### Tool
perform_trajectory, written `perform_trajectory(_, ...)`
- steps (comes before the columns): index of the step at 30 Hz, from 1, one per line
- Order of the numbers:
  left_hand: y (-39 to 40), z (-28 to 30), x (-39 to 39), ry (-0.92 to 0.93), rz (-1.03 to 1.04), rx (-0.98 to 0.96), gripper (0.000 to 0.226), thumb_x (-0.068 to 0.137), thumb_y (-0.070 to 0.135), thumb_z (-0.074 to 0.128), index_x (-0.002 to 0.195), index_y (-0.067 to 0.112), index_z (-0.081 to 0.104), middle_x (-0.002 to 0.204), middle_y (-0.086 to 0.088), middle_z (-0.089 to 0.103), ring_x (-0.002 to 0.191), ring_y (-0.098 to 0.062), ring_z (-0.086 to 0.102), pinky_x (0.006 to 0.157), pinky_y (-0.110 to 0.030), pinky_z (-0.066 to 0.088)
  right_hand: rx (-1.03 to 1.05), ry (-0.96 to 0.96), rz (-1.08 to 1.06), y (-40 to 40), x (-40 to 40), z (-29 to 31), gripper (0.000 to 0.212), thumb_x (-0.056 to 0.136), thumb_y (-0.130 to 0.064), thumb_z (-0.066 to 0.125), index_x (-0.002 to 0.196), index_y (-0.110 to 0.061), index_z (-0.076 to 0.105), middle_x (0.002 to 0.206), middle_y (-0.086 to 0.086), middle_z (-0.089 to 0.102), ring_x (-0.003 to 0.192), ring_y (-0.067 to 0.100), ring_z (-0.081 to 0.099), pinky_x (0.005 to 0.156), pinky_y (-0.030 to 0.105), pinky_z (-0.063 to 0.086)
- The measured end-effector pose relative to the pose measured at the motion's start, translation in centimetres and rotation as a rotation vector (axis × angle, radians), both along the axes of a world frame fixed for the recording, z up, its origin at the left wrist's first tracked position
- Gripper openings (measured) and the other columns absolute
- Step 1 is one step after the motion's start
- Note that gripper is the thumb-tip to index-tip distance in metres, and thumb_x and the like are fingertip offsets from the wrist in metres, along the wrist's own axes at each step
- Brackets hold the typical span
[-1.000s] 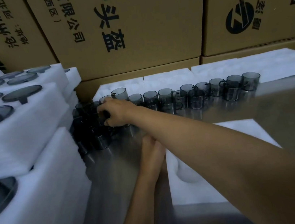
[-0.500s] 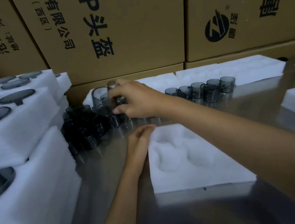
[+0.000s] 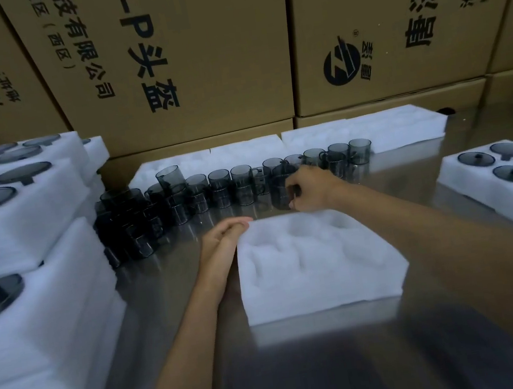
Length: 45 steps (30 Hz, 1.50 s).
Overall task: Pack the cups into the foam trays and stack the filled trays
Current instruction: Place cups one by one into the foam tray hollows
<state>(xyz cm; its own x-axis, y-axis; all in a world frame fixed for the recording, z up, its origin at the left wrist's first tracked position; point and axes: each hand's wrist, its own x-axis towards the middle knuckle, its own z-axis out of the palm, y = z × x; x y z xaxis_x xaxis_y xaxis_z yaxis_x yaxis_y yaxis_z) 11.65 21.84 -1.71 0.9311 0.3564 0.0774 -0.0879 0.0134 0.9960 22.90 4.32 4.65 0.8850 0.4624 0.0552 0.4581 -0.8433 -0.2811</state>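
Observation:
A white foam tray [image 3: 317, 264] with empty round pockets lies in the middle of the steel table. My left hand [image 3: 222, 242] rests flat against the tray's left edge, fingers straight. My right hand [image 3: 308, 188] grips a smoky grey glass cup [image 3: 281, 191] by its handle, just beyond the tray's far edge. A row of several more grey cups [image 3: 220, 183] runs along the table behind, with a dark cluster of cups [image 3: 127, 222] at the left end.
Stacked foam trays [image 3: 31, 292] holding grey lids stand at the left. Another lid-filled tray [image 3: 510, 181] sits at the right edge. Empty foam trays [image 3: 355, 131] lie against the cardboard boxes [image 3: 179, 56] at the back.
My right hand has carried a cup from the left cluster rightward and down to the tray's far edge. The left hand has stayed at the tray's left side.

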Motion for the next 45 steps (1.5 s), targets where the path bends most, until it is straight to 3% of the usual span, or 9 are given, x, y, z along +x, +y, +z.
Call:
perform_trajectory(7,0.0,0.2,0.0,-0.005,-0.008,0.015,0.013,0.090,0.004,0.062,0.093,0.006,0.075,0.101,-0.010,0.074,0.089,-0.018,0.065,0.086,-0.033,0.050,-0.055,0.118,-0.005,0.7,0.0,-0.2,0.022,0.087,-0.012,0.057,0.068,-0.023,0.052,0.086,0.002,0.058,0.089,0.029,0.058,0.071,0.028,0.042)
perform_trajectory(11,0.4,0.4,0.0,0.044,-0.052,-0.002,0.016,0.089,0.012,0.063,0.099,0.013,0.077,0.100,-0.005,0.076,0.096,-0.020,0.070,0.088,-0.033,0.052,-0.095,-0.043,0.037,0.3,-2.0,1.4,0.009,0.089,-0.018,0.058,0.083,-0.025,0.056,0.109,0.003,0.043,0.090,0.029,0.050,0.077,0.032,0.041)
perform_trajectory(18,1.2,3.3,-0.3,-0.095,-0.128,-0.007,0.024,0.088,0.035,0.065,0.103,0.022,0.078,0.106,-0.001,0.076,0.108,-0.018,0.069,0.099,-0.032,0.047,0.080,-0.126,0.202,0.3,-8.1,3.5,0.018,0.081,-0.052,0.068,0.077,-0.037,0.060,0.074,-0.014,0.057,0.076,0.012,0.058,0.058,0.025,0.034)
perform_trajectory(23,1.4,3.8,-1.1,-0.064,-0.220,0.117,0.043,0.082,0.058,0.068,0.106,0.024,0.077,0.108,-0.001,0.075,0.109,-0.017,0.068,0.105,-0.041,0.045,0.139,-0.238,0.104,0.7,-9.6,1.7,0.028,0.075,-0.059,0.071,0.075,-0.033,0.062,0.072,-0.013,0.061,0.078,0.016,0.060,0.064,0.029,0.037)
perform_trajectory(28,0.2,2.7,-1.2,0.005,-0.142,0.108,0.027,0.092,0.040,0.064,0.098,0.019,0.079,0.103,-0.006,0.076,0.106,-0.023,0.070,0.104,-0.050,0.048,0.390,-0.057,0.107,0.9,-9.6,-0.3,0.033,0.080,-0.063,0.065,0.077,-0.031,0.072,0.062,-0.010,0.065,0.067,0.006,0.060,0.060,0.031,0.044)
perform_trajectory(31,-0.2,2.7,-1.1,-0.003,-0.105,0.125,0.025,0.095,0.040,0.060,0.095,0.025,0.080,0.098,0.002,0.077,0.099,-0.012,0.072,0.093,-0.035,0.052,0.676,0.054,0.116,0.3,-9.0,-1.3,0.026,0.094,-0.047,0.059,0.095,-0.028,0.078,0.079,-0.005,0.071,0.082,0.013,0.064,0.080,0.041,0.054)
perform_trajectory(34,-0.8,2.5,-0.9,-0.032,-0.087,0.124,0.029,0.098,0.038,0.056,0.095,0.022,0.080,0.092,0.004,0.078,0.092,-0.009,0.072,0.078,-0.020,0.053,0.717,-0.055,0.062,-0.2,-8.5,-2.8,0.021,0.094,-0.037,0.063,0.109,-0.030,0.075,0.101,-0.009,0.062,0.105,0.012,0.054,0.094,0.034,0.046)
perform_trajectory(37,-1.0,2.2,-0.5,-0.064,-0.086,0.129,0.030,0.101,0.034,0.053,0.097,0.021,0.079,0.089,0.006,0.078,0.086,-0.004,0.072,0.066,-0.009,0.050,0.763,0.034,0.092,-0.5,-8.3,-3.3,0.037,0.094,-0.040,0.063,0.130,-0.032,0.064,0.134,-0.013,0.056,0.131,0.009,0.043,0.106,0.025,0.034)
perform_trajectory(45,-0.1,0.5,0.6,-0.016,-0.146,0.135,0.026,0.098,0.043,0.052,0.096,0.040,0.078,0.100,0.008,0.077,0.100,-0.008,0.070,0.096,-0.031,0.049,0.647,0.121,0.050,0.0,-7.6,-3.8,0.045,0.094,-0.054,0.055,0.136,-0.037,0.058,0.140,-0.011,0.057,0.138,0.009,0.042,0.118,0.042,0.030)
